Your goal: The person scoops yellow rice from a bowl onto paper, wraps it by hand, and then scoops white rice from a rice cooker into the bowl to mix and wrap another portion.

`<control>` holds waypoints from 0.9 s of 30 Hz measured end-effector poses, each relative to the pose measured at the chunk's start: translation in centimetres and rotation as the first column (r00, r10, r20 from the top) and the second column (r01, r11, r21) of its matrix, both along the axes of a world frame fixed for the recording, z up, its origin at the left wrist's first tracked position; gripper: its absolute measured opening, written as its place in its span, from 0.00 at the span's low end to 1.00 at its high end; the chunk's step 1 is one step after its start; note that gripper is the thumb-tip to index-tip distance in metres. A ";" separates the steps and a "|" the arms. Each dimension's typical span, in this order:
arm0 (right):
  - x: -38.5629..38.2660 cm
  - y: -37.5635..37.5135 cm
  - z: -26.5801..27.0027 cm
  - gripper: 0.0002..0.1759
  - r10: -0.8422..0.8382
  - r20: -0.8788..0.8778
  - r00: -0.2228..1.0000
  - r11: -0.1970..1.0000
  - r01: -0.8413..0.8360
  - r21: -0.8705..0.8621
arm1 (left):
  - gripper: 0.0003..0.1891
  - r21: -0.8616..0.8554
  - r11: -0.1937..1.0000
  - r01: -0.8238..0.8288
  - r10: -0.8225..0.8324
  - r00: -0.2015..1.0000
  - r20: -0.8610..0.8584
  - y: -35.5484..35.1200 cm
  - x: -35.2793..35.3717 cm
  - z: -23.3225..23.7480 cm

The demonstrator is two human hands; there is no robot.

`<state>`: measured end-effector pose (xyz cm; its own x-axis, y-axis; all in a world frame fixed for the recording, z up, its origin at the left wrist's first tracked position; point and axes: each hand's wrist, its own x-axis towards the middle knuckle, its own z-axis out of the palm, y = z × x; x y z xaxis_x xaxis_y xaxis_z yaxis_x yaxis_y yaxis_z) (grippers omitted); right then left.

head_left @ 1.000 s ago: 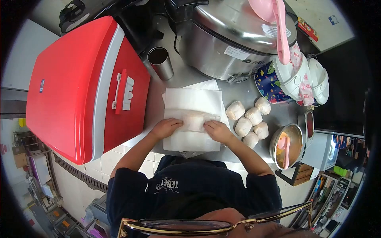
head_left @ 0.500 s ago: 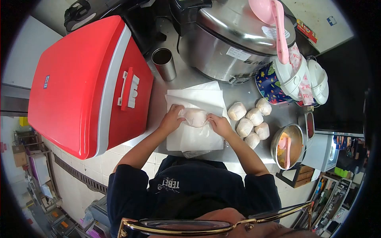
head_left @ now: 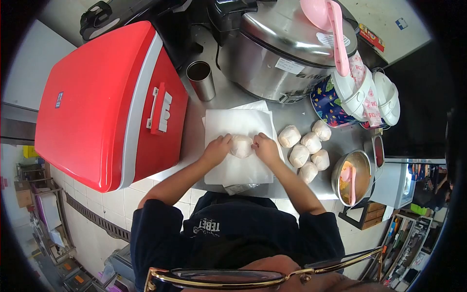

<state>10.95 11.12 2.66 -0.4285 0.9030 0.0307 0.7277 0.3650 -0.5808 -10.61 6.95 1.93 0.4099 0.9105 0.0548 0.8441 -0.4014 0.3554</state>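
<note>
A small paper-wrapped bundle (head_left: 241, 146), pale and rounded, lies on a stack of white paper sheets (head_left: 228, 173) at the middle of the steel counter. From its left end my left hand (head_left: 217, 149) grips the wrapper with bent, closed fingers. My right hand (head_left: 265, 147) pinches the opposite end the same way. What the bundle contains is hidden by the paper. Several similar wrapped bundles (head_left: 298, 156) are grouped to the right of my right hand.
A metal bowl (head_left: 360, 163) holding a pink spoon (head_left: 352, 181) and orange food stands at right. A red cooler box (head_left: 104, 112) fills the left side. Behind are a steel tumbler (head_left: 201, 86), a large rice cooker (head_left: 272, 68) and a patterned container (head_left: 327, 101).
The wrapper, loose and spread at both ends before, is now drawn tighter around the bundle. Both hands have closed in at its ends, the left one shifting slightly right and down.
</note>
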 end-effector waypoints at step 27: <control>-3.7 -4.9 2.7 0.20 -0.493 -0.547 0.677 0.856 0.491 -0.164 | 0.33 -0.589 0.802 -0.099 0.590 -0.015 0.807 -2.8 11.8 2.5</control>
<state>7.30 6.24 5.34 0.1705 0.9790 0.1116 0.3531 0.0450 -0.9345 1.18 4.19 4.39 -0.1503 0.9677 -0.2025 -0.3263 0.1448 0.9341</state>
